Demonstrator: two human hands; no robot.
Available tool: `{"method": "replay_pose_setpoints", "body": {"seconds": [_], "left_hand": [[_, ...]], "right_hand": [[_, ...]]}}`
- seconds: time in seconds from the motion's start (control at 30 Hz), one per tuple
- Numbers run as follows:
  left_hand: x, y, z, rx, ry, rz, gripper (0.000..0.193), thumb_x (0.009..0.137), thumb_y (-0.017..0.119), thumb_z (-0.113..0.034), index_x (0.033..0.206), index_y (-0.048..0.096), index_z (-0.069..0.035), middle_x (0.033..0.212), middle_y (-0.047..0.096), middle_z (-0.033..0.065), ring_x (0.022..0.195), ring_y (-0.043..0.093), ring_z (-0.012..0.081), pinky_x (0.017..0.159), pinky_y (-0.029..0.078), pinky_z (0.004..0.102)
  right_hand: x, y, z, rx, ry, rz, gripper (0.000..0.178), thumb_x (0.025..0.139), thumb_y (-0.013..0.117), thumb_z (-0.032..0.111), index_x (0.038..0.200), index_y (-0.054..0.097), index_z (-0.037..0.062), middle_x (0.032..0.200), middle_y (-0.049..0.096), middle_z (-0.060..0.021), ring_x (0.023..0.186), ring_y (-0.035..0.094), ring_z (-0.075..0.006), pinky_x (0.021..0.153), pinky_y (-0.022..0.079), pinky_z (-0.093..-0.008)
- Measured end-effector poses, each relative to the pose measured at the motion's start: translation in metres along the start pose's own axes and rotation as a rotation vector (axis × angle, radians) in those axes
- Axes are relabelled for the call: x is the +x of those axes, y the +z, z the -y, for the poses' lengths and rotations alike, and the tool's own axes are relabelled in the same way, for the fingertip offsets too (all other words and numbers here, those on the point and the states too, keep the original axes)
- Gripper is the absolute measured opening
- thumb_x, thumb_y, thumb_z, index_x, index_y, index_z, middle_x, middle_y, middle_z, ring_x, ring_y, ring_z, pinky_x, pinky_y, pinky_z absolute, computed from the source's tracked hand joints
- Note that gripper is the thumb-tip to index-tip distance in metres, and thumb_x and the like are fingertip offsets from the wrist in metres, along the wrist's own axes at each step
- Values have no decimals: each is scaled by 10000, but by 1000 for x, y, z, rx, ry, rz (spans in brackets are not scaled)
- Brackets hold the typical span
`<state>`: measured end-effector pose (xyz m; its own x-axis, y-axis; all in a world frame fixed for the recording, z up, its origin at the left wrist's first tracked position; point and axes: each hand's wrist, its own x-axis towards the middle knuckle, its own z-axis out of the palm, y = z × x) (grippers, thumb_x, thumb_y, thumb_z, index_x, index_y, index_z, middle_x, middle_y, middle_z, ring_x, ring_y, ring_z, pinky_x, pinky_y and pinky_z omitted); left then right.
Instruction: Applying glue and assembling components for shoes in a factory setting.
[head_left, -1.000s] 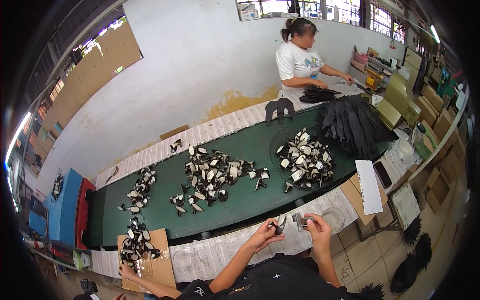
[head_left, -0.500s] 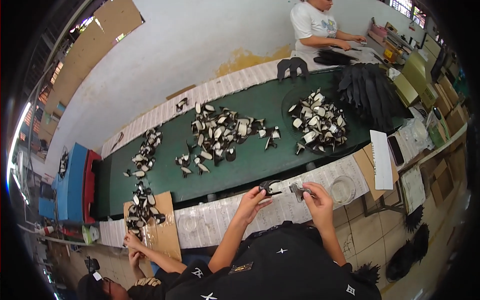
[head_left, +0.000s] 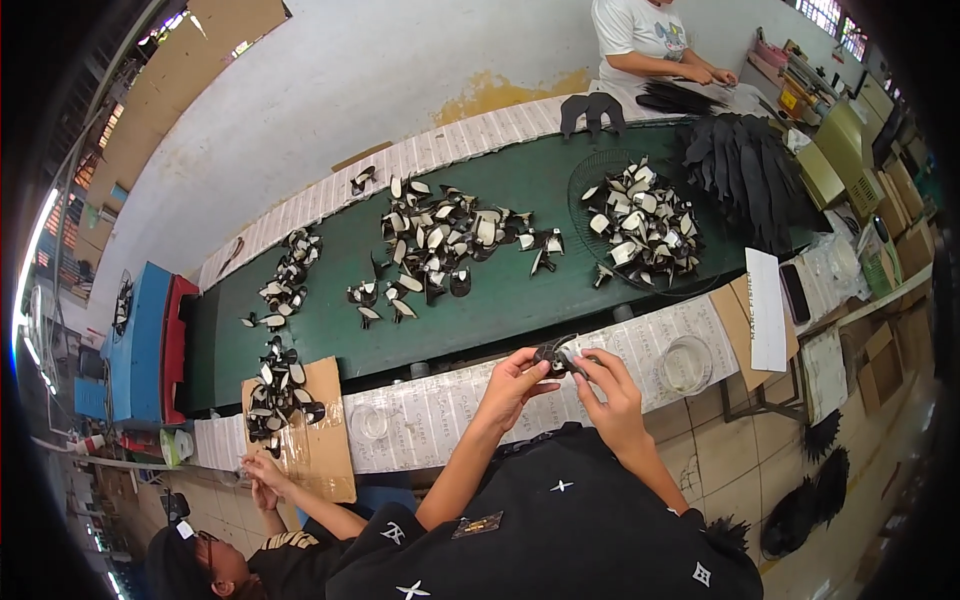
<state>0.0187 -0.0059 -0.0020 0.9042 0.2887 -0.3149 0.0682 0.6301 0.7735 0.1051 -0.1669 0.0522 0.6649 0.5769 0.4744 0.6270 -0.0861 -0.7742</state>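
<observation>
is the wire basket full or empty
Not empty: black and white pieces are heaped across most of the basket, leaving some of its upper left bare. Cannot tell how deep they go.

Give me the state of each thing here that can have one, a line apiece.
Left hand: fingers closed on a small black-and-white piece
Right hand: fingertips at that piece, exact grip unclear
Wire basket: heaped with similar pieces
Black cut sheets: layered, overlapping
Phone: lying flat, upward face dark
Clear dish: open-topped, contents unclear
Cardboard: laid flat, partly covered
Light tube: lit
</observation>
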Motion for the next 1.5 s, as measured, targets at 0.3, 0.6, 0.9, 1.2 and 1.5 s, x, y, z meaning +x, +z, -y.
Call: {"method": "replay_pose_setpoints", "body": {"seconds": [0.3, 0.6, 0.9, 1.2, 1.5], "left_hand": [[1, 3, -4, 6, -2, 8, 181, 934, 587, -124, 1092, 572, -37, 1035, 648, 65, 957, 650, 166, 789, 579, 321], [3, 7, -7, 51, -16, -8, 189, 929, 594, -125, 1090, 565, -31, 1015, 642, 67, 951, 650, 182, 788, 582, 330], [3, 5, -9, 69, 3, -7, 181, 916, 603, -100, 1079, 567, -31, 1024, 639, 63, 947, 642, 165, 777, 590, 337], [1, 7, -9, 85, 6, 3, 158, 903, 617, -81, 1050, 576, -39, 1011, 628, 43, 938, 624, 132, 774, 592, 329], [2, 9, -6, 86, -10, -8, 138, 892, 641, -85, 998, 567, -37, 972, 620, 38, 911, 624, 128, 759, 594, 316]], "right_hand": [[-3, 1, -11, 548, 413, -18, 239, 888, 606, 23, 1123, 618, -18, 1125, 599, -94, 984, 610, -163, 803, 548, -286], [3, -13, -24, 1105, 689, -61, 227, 928, 561, 48, 1139, 602, -28, 1120, 597, -89, 978, 605, -151, 824, 544, -295], [15, -16, -10, 217, 173, 19, 238, 857, 637, 8, 1094, 652, -4, 1119, 601, -126, 987, 626, -203, 776, 558, -266], [13, -8, -13, 63, 80, 53, 255, 817, 655, -8, 1072, 645, -1, 1086, 602, -154, 932, 629, -300, 798, 510, -359], [11, -11, -12, -55, 65, -18, 271, 814, 658, -11, 1085, 634, -6, 1086, 598, -158, 933, 625, -303, 791, 510, -354]]}}
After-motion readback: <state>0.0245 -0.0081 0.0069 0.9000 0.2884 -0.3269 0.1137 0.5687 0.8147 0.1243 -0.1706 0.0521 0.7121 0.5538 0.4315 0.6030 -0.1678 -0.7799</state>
